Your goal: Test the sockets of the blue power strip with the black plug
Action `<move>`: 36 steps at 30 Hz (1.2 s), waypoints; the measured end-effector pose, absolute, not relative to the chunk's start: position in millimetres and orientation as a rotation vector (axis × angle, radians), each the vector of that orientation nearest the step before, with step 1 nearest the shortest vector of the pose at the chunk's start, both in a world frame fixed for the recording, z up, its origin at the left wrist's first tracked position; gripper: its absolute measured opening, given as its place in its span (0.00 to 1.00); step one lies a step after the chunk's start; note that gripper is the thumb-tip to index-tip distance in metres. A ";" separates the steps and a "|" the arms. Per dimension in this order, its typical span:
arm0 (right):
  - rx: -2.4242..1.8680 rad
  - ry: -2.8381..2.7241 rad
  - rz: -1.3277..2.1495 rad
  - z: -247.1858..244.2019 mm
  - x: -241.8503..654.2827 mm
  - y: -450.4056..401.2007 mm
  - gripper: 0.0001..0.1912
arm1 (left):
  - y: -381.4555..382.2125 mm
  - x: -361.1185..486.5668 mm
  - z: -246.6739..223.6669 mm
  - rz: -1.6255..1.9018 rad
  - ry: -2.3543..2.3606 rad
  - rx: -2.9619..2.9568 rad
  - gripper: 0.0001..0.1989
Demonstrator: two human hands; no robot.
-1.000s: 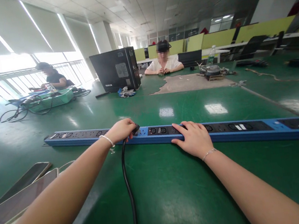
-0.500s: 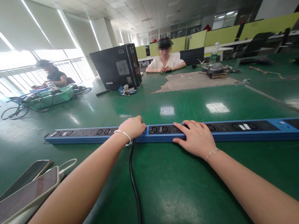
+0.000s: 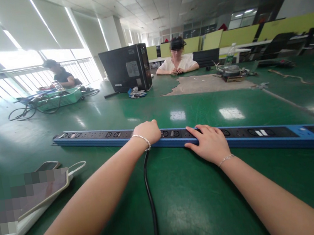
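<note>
Smoothly curved cable (image 3: 152,203), long power strip (image 3: 173,142)

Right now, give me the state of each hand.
Left hand: closed, apparently holding the black cable's upper end, which is hidden.
Right hand: open, resting spread on the blue power strip.

Slim silvery bracelets (image 3: 226,158) circle both bare wrists (image 3: 140,146).

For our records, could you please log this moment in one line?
left hand: over strip, grip hidden; right hand: on strip; cable: from under left hand
</note>
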State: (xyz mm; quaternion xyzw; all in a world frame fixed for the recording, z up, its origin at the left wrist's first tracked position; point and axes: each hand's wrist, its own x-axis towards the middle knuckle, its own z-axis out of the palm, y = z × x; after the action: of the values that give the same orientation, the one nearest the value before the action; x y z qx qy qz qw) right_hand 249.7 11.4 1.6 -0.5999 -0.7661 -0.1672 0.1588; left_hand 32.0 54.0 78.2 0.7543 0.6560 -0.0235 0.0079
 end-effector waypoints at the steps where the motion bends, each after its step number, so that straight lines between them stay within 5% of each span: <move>1: -1.713 -2.192 -0.481 1.5 249.6 11.3 0.30 | 52.3 32.4 76.9 -0.060 2.064 2.351 0.16; 36: -1.724 -2.199 -0.478 1.5 249.9 11.4 0.31 | 48.0 32.1 72.6 -0.094 2.030 2.435 0.17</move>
State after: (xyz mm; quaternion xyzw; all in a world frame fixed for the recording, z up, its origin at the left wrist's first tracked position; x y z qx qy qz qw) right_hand 249.9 11.4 1.5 -0.6010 -0.7667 -0.1665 0.1527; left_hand 32.1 48.0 72.6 0.7677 0.6400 -0.0296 -0.0151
